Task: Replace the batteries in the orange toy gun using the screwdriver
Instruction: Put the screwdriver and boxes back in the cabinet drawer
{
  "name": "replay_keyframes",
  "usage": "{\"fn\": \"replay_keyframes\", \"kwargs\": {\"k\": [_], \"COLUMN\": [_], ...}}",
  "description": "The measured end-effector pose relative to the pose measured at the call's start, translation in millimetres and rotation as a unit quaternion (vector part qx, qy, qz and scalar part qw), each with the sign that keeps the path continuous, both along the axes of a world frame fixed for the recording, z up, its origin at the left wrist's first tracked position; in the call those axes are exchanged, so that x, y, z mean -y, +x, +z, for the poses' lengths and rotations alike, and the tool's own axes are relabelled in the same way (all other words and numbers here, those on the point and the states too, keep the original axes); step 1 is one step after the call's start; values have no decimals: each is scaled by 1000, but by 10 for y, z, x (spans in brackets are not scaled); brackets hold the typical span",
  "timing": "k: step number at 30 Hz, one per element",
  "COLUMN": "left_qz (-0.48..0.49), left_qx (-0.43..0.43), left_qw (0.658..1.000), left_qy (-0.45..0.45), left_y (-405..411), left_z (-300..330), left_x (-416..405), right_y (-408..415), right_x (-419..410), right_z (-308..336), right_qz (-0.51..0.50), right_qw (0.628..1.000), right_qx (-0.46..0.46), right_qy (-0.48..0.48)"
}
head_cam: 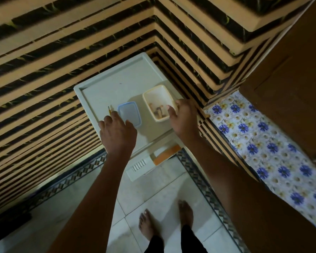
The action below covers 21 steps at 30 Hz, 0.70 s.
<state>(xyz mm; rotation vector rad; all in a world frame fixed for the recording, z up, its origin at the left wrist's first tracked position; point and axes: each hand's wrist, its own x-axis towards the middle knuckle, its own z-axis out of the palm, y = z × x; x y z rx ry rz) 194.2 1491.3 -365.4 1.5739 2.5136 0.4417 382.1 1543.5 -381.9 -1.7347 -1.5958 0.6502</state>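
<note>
- White tabletop: under both my hands, set into the corner.
- Open cream container: my right hand grips its near rim; small brownish items inside, possibly batteries, too blurred to tell.
- Blue-rimmed lid: lying flat, my left hand touching it with curled fingers.
- Thin yellow tool: just beyond my left fingers, likely the screwdriver.
- Orange toy gun: not identifiable in view.
- Step: gathering supplies. Next: pick up tool, locate gun.
</note>
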Motion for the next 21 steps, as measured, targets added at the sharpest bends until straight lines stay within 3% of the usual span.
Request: {"fn": "replay_keyframes", "kwargs": {"k": [2, 4, 9, 17, 21], "left_qz": [11, 39, 84, 104, 116], "left_qx": [39, 103, 172, 283, 333], "left_qw": [999, 994, 981, 943, 927], "left_qy": [15, 27, 42, 141, 126], "left_y": [47, 117, 234, 797, 1254], "left_z": [-2, 24, 87, 86, -92], "left_x": [-34, -61, -44, 823, 1413], "right_y": [-24, -27, 41, 694, 1130], "right_x": [-114, -167, -122, 593, 1161], "right_z": [6, 35, 107, 47, -103], "right_qz": [-8, -24, -61, -84, -112], "right_qw": [996, 993, 968, 970, 965], "right_qx": [-36, -66, -197, -201, -211], "right_qy": [-75, -95, -141, -113, -108]}}
